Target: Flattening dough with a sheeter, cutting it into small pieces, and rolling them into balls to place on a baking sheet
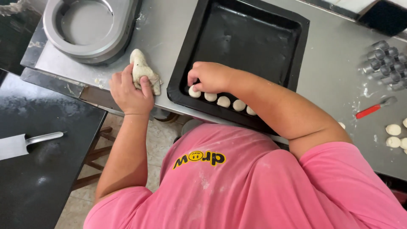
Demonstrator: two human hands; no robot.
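At nine o'clock a metal scraper [25, 143] lies on the black side table [38, 186]. Up at eleven o'clock sits a round grey metal ring [87, 26] on the steel counter [339, 63]. Just below it, the left hand [129, 91] is wrapped around a pale, floury lump of dough [144, 70], fingers curled over its lower end while the top pokes out. At the centre, the black baking tray [250, 38] is mostly bare; along its near edge runs a row of small, smooth, off-white dough balls [224, 101], touching one another. The right hand [210, 76] pinches the leftmost ball against the tray floor, fingertips closed on it. At two o'clock stands a cluster of metal cutters [386, 63], with a red-handled tool [375, 108] below and more dough rounds [394, 129] at three o'clock.
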